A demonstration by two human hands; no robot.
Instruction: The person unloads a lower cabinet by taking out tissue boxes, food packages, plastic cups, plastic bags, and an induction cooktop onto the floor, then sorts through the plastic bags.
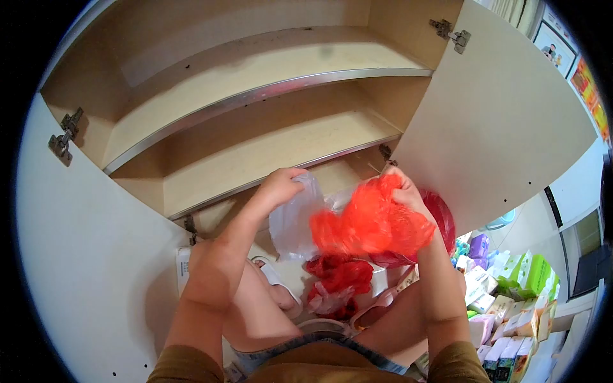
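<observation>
My left hand (284,186) is closed on the top of a whitish translucent plastic bag (295,220), which hangs below it. To its right, my right hand (403,186) grips a crumpled bright red plastic bag (370,220), partly blurred. Below the two hands, between my legs, lies a heap of darker red plastic bags (338,281) with a pale pinkish one among them. Another dark red bag (440,214) shows behind my right forearm. Both hands are in front of the cabinet's lowest compartment.
An open cabinet has bare-looking shelves (274,137), with its left door (83,255) and right door (504,121) swung outward. Tissue packs and boxes (511,300) are piled on the right. A light blue basin (501,220) stands on the floor beyond.
</observation>
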